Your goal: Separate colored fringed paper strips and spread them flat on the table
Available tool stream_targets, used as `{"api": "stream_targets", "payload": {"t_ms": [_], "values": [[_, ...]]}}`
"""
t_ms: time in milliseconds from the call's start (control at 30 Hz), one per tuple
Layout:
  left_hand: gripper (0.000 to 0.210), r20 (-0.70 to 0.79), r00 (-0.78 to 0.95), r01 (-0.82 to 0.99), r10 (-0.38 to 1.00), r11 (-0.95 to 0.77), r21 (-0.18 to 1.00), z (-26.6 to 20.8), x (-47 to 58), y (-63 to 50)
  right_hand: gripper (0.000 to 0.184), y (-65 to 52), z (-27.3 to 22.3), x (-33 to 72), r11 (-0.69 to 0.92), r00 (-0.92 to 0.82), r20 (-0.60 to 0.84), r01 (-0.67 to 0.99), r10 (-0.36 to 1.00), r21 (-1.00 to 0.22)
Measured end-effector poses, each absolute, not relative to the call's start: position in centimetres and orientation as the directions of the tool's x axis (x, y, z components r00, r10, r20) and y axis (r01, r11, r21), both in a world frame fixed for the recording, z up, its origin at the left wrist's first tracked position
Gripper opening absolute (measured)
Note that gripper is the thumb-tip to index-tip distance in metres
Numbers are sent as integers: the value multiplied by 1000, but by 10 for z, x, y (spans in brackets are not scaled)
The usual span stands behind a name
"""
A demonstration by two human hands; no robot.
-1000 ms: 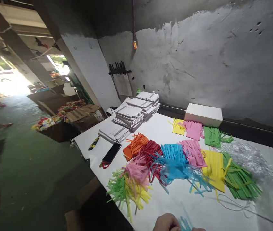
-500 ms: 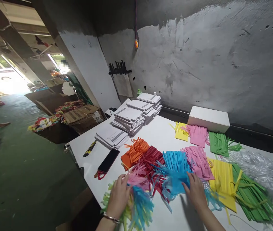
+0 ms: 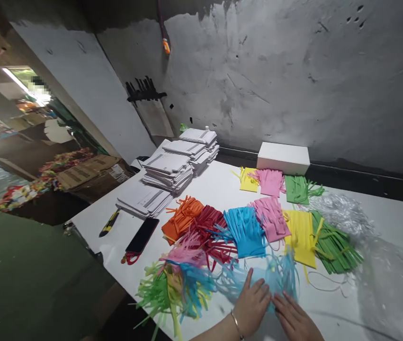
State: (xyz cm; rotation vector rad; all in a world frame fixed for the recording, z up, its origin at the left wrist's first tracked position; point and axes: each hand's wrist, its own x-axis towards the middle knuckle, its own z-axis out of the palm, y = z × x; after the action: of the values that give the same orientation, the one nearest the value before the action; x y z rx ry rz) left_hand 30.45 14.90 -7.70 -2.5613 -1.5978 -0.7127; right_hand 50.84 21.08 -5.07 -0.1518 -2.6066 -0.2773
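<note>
The left hand (image 3: 253, 303) and the right hand (image 3: 295, 319) are both resting on the pale blue fringed sheet (image 3: 269, 275), which is lying on the white table (image 3: 219, 187) at its near side. The left hand is spreading its fingers moderately, and one finger is standing apart from the others. The right hand is keeping its fingers long and close together, and its fingertips are coming near to those of the left hand. Whether a thumb is going under the sheet, I cannot tell. A thin bracelet (image 3: 237, 324) is circling the left wrist.

Just beyond the sheet, a bright blue fringed bundle (image 3: 246, 233) is lying between a dark red one (image 3: 210, 225) and a pink one (image 3: 271, 220). To the left, a heap of mixed fringes (image 3: 173, 289) is touching the sheet's strands.

About the writing: the stacks of white cards (image 3: 168, 162) are showing grey printed bars, and the brown carton (image 3: 85, 173) is carrying a white label (image 3: 119, 173); the print on both is too small for reading. The phone (image 3: 142, 236) is showing a dark screen.
</note>
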Motion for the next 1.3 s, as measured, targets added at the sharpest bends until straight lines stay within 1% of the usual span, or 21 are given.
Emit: {"api": "stream_targets", "payload": {"t_ms": [67,133,167,200,267,333,367,433,567,667,700,733,767,833,867,900,933,967,1067,1167,1300], "values": [[13,474,427,829,770,-543,135,-108,320,117,26,185,-65,531,969,-871,487,168,60,181],[13,512,460,808,725,-582,98,-131,330,87,29,161,-82,546,963,-873,479,198,88,184],[14,520,465,804,716,-588,91,-139,332,74,30,150,-91,551,959,-879,463,217,111,181],[15,516,463,807,721,-583,91,-143,334,64,31,139,-98,554,951,-882,440,261,166,164],[17,474,455,827,754,-556,90,-143,333,50,42,121,-111,556,892,-843,381,443,379,92],[20,397,471,839,788,-539,75,-134,331,44,54,111,-118,554,754,-718,324,657,617,21],[22,363,481,841,798,-537,69,-129,331,43,56,109,-120,553,683,-650,306,731,695,2],[24,319,491,841,811,-537,70,-121,331,42,53,111,-122,556,594,-569,285,804,771,-2],[25,289,461,846,839,-514,142,-117,334,42,40,129,-121,588,475,-450,315,880,836,-5],[28,252,441,826,861,-500,262,-119,335,40,43,132,-112,616,340,-285,423,939,860,-60],[29,234,424,822,875,-481,307,-119,336,39,45,130,-107,620,329,-257,453,940,854,-86],[29,214,402,820,890,-454,349,-117,336,38,47,126,-102,620,364,-276,473,926,837,-104],[30,193,379,819,905,-426,385,-115,336,37,50,122,-97,615,449,-347,488,887,801,-106],[32,154,349,815,925,-380,437,-107,337,36,55,111,-90,594,680,-568,497,730,656,-62],[33,137,342,812,929,-366,454,-103,337,36,57,107,-89,579,772,-663,493,635,563,-26],[34,121,342,810,932,-357,466,-99,337,36,57,103,-90,565,818,-717,479,575,507,-4],[35,107,346,806,932,-354,474,-95,337,36,57,102,-92,552,833,-737,466,553,490,-1],[36,97,353,802,930,-355,480,-92,337,36,57,103,-95,542,822,-726,460,569,511,-16],[37,98,389,791,916,-386,474,-89,336,36,54,117,-106,530,721,-617,447,686,647,-98],[35,122,444,787,888,-452,419,-94,335,34,49,138,-107,544,648,-545,438,752,715,-123],[33,164,474,798,865,-500,335,-105,334,32,51,155,-105,588,562,-476,417,820,774,-108]]}}
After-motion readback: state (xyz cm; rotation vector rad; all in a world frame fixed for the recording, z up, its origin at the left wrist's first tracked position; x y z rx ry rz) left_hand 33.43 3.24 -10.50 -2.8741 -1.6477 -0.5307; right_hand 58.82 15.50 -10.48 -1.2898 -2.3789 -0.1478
